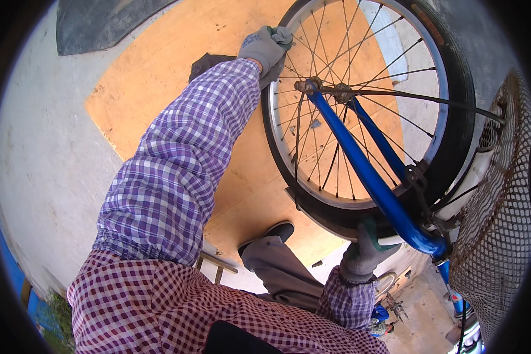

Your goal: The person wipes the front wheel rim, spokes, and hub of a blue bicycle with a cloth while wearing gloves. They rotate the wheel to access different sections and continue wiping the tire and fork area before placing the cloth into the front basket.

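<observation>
A bicycle wheel (364,207) with a black tyre, silver rim and thin spokes fills the upper right, held in a blue fork (374,187). My left hand (264,48), in a grey glove, is closed on a dark cloth (274,74) at the wheel's left edge, against the rim and spokes. Part of that cloth hangs out behind the wrist. My right hand (367,255), also gloved, grips the tyre at the near side, beside the end of a white mudguard (389,241). Its fingers are partly hidden under the tyre.
A rusty wire-mesh basket (495,200) stands at the right by the fork. A thin metal stay (419,93) runs from the hub to it. Below lies an orange-brown board (159,88) on a grey floor. My shoe (280,231) is on the board. A dark sheet (100,23) lies at the upper left.
</observation>
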Demonstrator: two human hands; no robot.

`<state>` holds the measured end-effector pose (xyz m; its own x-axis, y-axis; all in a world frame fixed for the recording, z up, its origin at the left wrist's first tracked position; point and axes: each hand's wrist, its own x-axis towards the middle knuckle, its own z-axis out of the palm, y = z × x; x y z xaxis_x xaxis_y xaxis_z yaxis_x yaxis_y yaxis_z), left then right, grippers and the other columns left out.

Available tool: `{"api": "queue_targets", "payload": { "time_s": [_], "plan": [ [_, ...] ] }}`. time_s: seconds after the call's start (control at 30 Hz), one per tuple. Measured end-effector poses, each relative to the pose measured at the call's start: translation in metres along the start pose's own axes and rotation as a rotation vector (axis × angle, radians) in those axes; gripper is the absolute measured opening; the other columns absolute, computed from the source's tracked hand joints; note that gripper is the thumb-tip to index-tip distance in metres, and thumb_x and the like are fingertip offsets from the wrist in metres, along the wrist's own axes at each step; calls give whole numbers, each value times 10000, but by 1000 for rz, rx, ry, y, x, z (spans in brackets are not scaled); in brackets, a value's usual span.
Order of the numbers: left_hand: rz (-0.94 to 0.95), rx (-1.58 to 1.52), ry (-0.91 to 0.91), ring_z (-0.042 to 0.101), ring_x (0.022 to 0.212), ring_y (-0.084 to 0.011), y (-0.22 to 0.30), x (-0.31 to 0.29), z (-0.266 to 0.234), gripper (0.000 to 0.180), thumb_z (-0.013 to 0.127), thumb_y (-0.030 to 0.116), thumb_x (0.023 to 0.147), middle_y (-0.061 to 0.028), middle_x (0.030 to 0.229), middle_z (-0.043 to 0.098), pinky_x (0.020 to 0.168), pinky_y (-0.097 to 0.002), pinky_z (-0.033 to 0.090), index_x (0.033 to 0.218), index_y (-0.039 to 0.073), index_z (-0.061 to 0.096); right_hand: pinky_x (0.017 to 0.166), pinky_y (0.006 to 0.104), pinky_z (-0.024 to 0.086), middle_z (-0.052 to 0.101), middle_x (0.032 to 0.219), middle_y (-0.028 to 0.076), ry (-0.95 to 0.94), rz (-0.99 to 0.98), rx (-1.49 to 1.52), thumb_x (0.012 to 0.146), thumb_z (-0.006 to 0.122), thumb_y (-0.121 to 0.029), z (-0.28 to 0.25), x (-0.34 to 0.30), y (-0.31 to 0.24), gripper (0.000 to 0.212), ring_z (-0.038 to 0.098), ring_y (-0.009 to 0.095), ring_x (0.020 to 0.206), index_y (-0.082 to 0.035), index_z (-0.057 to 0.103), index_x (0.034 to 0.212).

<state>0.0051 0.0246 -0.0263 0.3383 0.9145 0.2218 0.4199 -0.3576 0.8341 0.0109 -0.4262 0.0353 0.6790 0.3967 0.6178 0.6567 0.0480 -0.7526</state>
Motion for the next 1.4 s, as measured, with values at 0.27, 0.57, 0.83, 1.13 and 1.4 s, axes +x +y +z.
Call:
{"api": "queue_targets", "payload": {
  "time_s": [0.27, 0.57, 0.83, 1.13, 1.4],
  "plan": [
    [35, 172, -250, 643, 1118, -365, 8, 9, -4, 493, 662, 411, 875, -223, 1168, 674, 957, -443, 511, 1189, 31, 647, 985, 361, 488, 628, 1215, 151, 51, -114, -305, 789, 765, -95, 4, 2, 29, 627, 634, 247, 1082, 8, 505, 1350],
    [561, 137, 344, 674, 996, -331, 45, -16, -17, 417, 689, 378, 885, -146, 1064, 701, 854, -424, 543, 1201, 112, 629, 916, 337, 487, 611, 1109, 101, -158, 75, -557, 774, 765, -78, -21, -9, -3, 480, 605, 223, 986, 3, 551, 1196],
    [-19, -151, -47, 620, 1169, -357, -6, -21, 0, 579, 670, 404, 871, -215, 1257, 644, 992, -467, 494, 1349, 99, 550, 814, 324, 499, 609, 1015, 63, -88, -14, -378, 751, 787, -63, -25, -14, -2, 432, 588, 194, 889, -23, 572, 1123],
    [130, 25, -27, 666, 1060, -354, 6, -12, 5, 435, 674, 308, 860, -184, 1132, 699, 927, -446, 513, 1233, 93, 618, 790, 319, 491, 609, 983, 45, -12, -48, -248, 730, 783, -52, -20, -5, 12, 419, 579, 183, 859, -49, 575, 1094],
    [845, -292, 379, 676, 971, -311, 112, -55, -33, 462, 726, 234, 843, -157, 1090, 664, 827, -398, 556, 1256, 96, 569, 912, 369, 499, 632, 1189, 173, -165, 33, -396, 800, 776, -136, -50, -10, 14, 613, 653, 269, 1010, 56, 521, 1323]
  ]
}}
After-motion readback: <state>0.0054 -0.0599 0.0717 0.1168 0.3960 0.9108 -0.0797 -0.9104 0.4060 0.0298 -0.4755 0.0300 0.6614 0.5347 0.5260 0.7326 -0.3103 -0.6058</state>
